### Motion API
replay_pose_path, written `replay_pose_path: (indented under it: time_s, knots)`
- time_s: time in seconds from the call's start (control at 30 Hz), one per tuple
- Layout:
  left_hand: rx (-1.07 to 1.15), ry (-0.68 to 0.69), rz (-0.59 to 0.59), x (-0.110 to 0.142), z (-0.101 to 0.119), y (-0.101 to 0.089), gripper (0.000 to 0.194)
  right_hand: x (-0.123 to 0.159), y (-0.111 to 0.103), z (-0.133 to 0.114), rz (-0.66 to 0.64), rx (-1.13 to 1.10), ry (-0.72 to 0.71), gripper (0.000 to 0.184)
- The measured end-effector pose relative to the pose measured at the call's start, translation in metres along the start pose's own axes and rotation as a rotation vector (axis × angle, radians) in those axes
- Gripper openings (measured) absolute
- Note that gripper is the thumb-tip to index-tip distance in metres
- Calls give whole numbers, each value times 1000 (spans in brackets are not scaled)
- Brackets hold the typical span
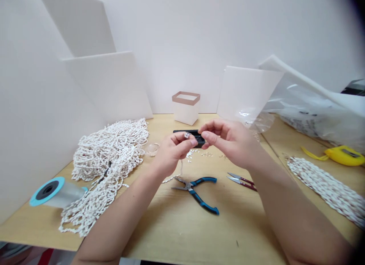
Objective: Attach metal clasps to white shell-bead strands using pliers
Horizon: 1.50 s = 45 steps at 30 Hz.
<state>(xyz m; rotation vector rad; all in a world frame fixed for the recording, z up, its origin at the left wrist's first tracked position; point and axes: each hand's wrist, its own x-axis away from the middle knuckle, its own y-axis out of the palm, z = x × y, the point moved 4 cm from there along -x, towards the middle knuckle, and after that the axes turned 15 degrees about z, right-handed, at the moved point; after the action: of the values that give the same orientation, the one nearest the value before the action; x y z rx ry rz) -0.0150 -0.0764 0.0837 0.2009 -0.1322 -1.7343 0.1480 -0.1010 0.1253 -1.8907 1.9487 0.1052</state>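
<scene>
The left hand [172,151] and right hand [230,141] pinch, fingers pressed close on something too small to tell, just over a flat black case [177,131]

The left hand [172,153] and right hand [229,141] are held raised and close together, with the fingers curled and the fingertips [205,138] brought almost to meeting. The left forearm [119,223] and right forearm [296,215] are angled inward, wrists slightly bent.
</scene>
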Motion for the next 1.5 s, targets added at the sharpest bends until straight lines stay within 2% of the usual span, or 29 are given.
replay_pose_path:
  time_s: [0.1, 0.33, 0.53, 0.67, 0.8, 0.97, 1.03, 1.13, 1.23, 1.33, 1.5]
  knots:
    - [100, -38, 74, 0, 2, 0, 23, 4, 1, -4, 130, 57, -57, 20]
    - [155, 53, 157, 4, 8, 2, 29, 12, 14, -2, 201, 125, -109, 18]
    - [135, 185, 151, 7, 12, 3, 27, 14, 15, -6, 257, 180, -185, 13]
    - [57, 233, 155, 7, 13, 3, 26, 13, 17, -9, 241, 243, -233, 11]
    - [-74, 306, 128, 6, 13, 1, 26, 10, 17, -7, 178, 292, -220, 12]
    - [-422, 527, 118, 5, 18, -5, 23, 9, 12, -7, 117, 447, -232, 15]
    - [-492, 588, 103, 5, 21, -7, 23, 9, 10, -7, 91, 499, -228, 15]
    - [-480, 547, 55, 4, 21, -6, 24, 10, 9, -6, 43, 535, -228, 16]
    - [-382, 387, 14, 1, 15, -4, 26, 9, 8, -4, 14, 549, -242, 16]
    - [-269, 262, 36, 0, 8, -3, 26, 6, 10, 0, 25, 531, -225, 16]
    - [-167, 247, 99, 0, 4, -3, 25, 1, 10, 3, 29, 373, -176, 19]
